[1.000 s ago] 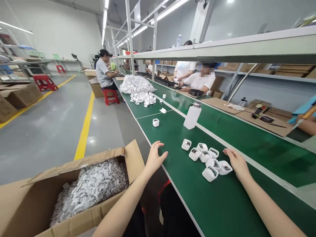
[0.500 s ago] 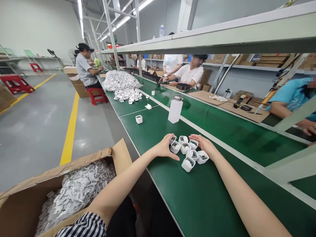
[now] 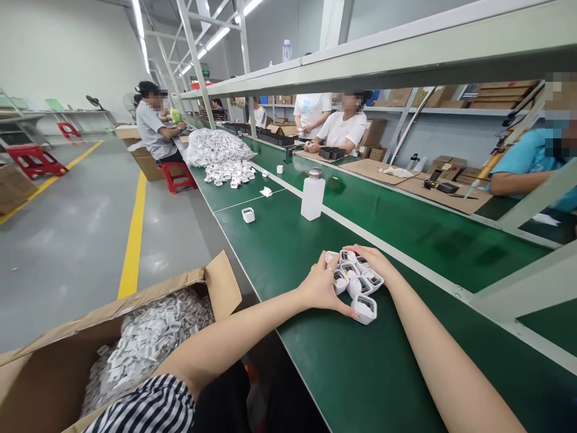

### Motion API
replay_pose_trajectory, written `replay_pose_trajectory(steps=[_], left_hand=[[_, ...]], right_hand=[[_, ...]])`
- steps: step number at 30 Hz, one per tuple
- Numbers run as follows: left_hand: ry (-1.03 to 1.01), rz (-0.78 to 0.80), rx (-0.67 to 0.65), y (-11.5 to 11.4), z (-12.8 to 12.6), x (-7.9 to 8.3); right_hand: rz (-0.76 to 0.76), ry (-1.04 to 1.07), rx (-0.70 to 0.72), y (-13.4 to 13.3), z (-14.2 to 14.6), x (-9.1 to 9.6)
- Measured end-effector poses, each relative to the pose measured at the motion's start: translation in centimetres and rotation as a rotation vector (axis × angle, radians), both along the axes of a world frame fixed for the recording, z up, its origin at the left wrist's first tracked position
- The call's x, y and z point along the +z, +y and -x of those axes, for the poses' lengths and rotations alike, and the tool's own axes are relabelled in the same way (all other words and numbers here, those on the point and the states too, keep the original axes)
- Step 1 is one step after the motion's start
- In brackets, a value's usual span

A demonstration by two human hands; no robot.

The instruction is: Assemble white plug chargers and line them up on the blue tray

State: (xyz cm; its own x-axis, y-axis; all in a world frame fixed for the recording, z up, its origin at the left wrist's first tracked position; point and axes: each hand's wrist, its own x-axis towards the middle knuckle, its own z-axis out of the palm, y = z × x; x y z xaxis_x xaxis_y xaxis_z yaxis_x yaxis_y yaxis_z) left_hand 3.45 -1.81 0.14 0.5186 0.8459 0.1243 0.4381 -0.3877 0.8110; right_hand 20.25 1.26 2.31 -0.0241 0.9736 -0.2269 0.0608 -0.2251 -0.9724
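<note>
A tight cluster of small white square housings point(image 3: 357, 286), with dark and pale parts inside, lies on the green bench between my hands. My left hand point(image 3: 319, 285) cups the cluster's left side, fingers and thumb apart, its thumb touching the nearest housing point(image 3: 365, 309). Along the far right side of the cluster rests my right hand point(image 3: 375, 263), its fingers stretched out against the housings; its thumb is hard to see. Farther up the bench stand a single white housing point(image 3: 248, 215) and a translucent bottle point(image 3: 312, 197) with a metal cap.
A cardboard box point(image 3: 220, 285) full of small pale parts sits at lower left. A bag and heap of white parts point(image 3: 229, 171) lie farther along the bench point(image 3: 324, 367). Overhead runs a shelf point(image 3: 406, 51). Co-workers sit along the line, one in blue point(image 3: 523, 159) at right.
My left hand has moved right against the housings, and they now sit closer together, farther right. My right hand stays along their far right side. The camera view has shifted slightly.
</note>
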Motion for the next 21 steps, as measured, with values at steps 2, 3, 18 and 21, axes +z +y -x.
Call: replay_pose_trajectory(steps=[2,3,18,21], left_hand=[[0.062,-0.045,-0.032,-0.8,-0.6,0.2],[0.093,-0.067,-0.056,-1.1,-0.8,0.2],[0.115,-0.14,0.721,14.0,16.3,2.9],[0.156,-0.089,0.531,14.7,16.2,2.4]], right_hand=[[0.042,-0.022,-0.007,-0.3,-0.4,0.3],[0.056,-0.035,-0.012,-0.5,-0.6,0.4],[-0.159,0.065,-0.48,1.4,-2.3,-0.8],[-0.173,0.032,-0.464,1.4,-2.3,-1.1]])
